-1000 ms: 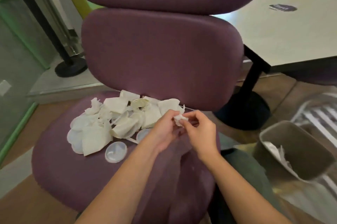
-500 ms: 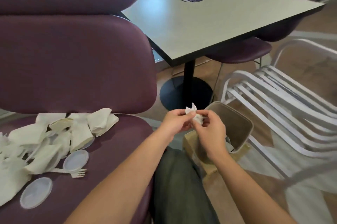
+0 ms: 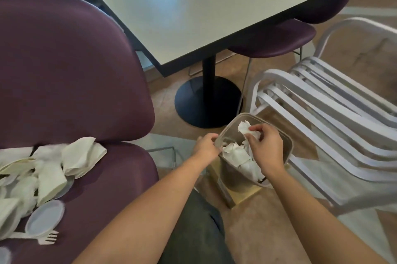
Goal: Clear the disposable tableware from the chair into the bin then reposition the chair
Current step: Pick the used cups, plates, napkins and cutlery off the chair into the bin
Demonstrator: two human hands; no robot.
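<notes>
Your right hand pinches a crumpled paper scrap over the bin. Your left hand grips the bin's near-left rim. More tableware lies on the chair, far left.

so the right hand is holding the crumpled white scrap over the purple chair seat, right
Not quite: in the head view the right hand holds the crumpled white scrap over the open grey plastic bin, not the purple chair seat.
</notes>
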